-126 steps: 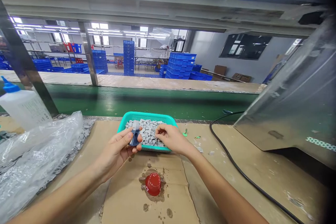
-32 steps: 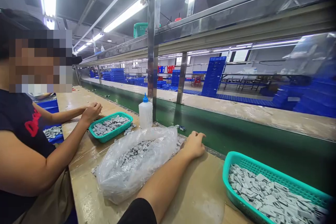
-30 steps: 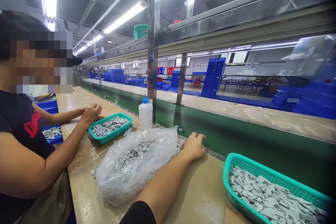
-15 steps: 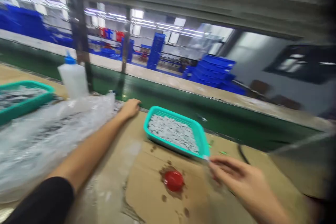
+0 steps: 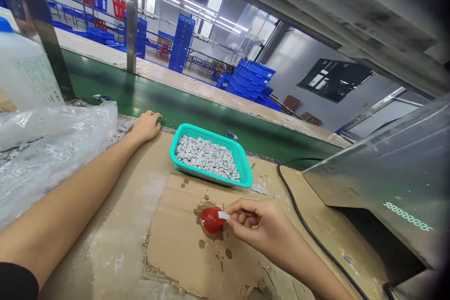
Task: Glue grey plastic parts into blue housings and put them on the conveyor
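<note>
My right hand [image 5: 256, 221] is closed in a pinch on a small flat grey-white piece [image 5: 223, 215]. That piece is at the right edge of a shiny red cap-like thing [image 5: 210, 220], which sits on stained cardboard [image 5: 183, 239]; whether they touch I cannot tell. Behind it stands a turquoise plastic basket [image 5: 246, 164] with many similar grey-white pieces [image 5: 206, 157] in it. At the far edge of the table, left of the basket, my left hand [image 5: 146, 126] rests with nothing visible in it, its fingers bent loosely over the edge.
Clear plastic sheeting [image 5: 70, 150] lies on the left, near a large white bottle [image 5: 31, 70] with a blue cap. A green belt [image 5: 197, 124] runs behind the table. On the right, a black cable [image 5: 298, 215] curves past a metal housing [image 5: 386, 173].
My right hand has moved left from the basket's near right corner to the red thing, carrying the grey-white piece. My left hand stays at the table's far edge. The camera view has shifted.
</note>
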{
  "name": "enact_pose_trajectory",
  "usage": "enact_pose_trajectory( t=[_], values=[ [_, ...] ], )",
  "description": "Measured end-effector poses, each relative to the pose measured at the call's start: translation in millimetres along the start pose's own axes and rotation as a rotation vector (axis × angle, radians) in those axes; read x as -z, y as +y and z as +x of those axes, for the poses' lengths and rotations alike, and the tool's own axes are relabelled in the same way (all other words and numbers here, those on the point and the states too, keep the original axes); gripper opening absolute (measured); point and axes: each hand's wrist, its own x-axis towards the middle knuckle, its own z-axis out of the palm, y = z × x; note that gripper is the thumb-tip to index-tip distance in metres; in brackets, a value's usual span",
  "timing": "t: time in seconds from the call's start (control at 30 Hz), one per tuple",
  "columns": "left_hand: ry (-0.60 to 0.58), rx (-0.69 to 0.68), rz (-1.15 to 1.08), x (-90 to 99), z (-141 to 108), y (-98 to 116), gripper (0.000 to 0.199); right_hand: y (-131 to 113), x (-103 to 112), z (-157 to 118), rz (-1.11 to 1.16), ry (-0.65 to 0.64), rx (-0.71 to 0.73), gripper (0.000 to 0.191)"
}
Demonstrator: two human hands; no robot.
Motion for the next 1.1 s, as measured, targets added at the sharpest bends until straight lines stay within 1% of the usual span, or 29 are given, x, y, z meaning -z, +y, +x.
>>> enact_pose_trajectory(
  t=[0.17,0.57,0.7,0.8,0.87,0.93,1.0,1.1],
  values=[
    [-0.011,0.000,0.001,0.3,-1,0,0.035,-1,-1,0,-0.023,-0.021,-0.019,0.014],
    [0.011,0.002,-0.050,1.3,-2,2,0.032,-2,-5,0,-0.027,0.028,0.025,0.016],
    [0.026,0.004,-0.091,5.0,-5,4,0.037,-2,-4,-1,-0.038,0.035,0.035,0.016],
    [0.072,0.032,-0.140,10.3,-7,9,0.045,-1,-1,0,-0.048,0.036,0.047,0.016],
    [0.110,0.045,-0.174,14.1,-4,17,0.049,-1,1,0,-0.067,0.058,0.057,0.016],
    [0.113,-0.001,-0.205,17.1,5,32,0.050,-1,4,2,-0.091,0.055,0.063,0.016],
    [0.058,-0.113,-0.231,18.5,23,54,0.045,-2,6,3,-0.123,0.045,0.069,0.016],
    [-0.060,-0.272,-0.257,15.8,58,95,0.034,-6,8,2,-0.148,0.085,0.101,0.017]
  ],
)
